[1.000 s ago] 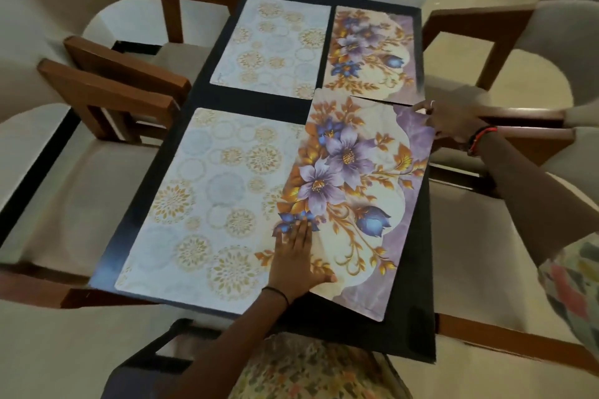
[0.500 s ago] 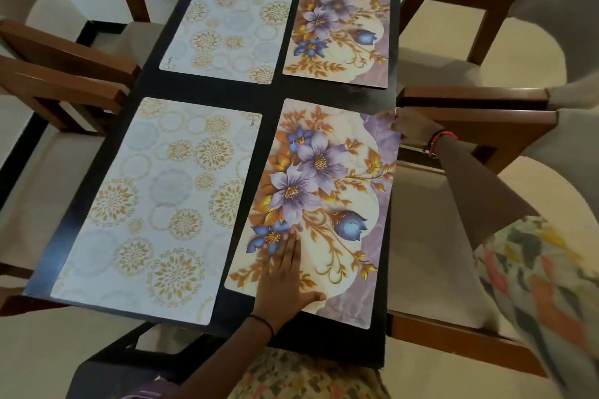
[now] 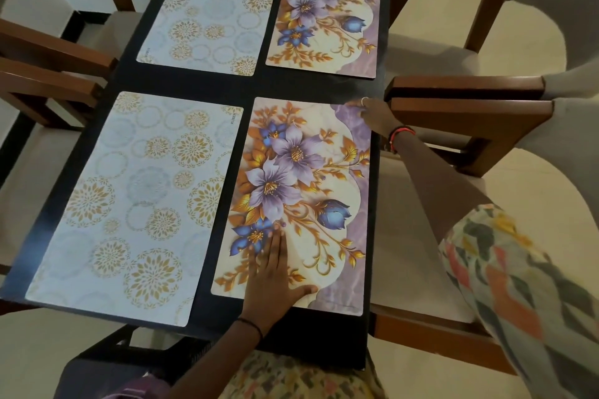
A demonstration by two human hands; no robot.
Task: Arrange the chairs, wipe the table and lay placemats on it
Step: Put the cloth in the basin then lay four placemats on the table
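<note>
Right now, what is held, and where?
Left hand presses flat on the near purple-flowered placemat; right hand at its far right corner, pinch unclear.

Two circle-patterned placemats (image 3: 129, 197) and two floral placemats (image 3: 324, 172) lie flat on the black table (image 3: 246, 84).

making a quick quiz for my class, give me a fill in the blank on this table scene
The black table holds ___ placemats. The left hand lies flat on the near placemat printed with ___. The right hand is at that placemat's far ___ corner. The near circle-patterned placemat lies to its ___.
Missing words: four; flowers; right; left.
</note>
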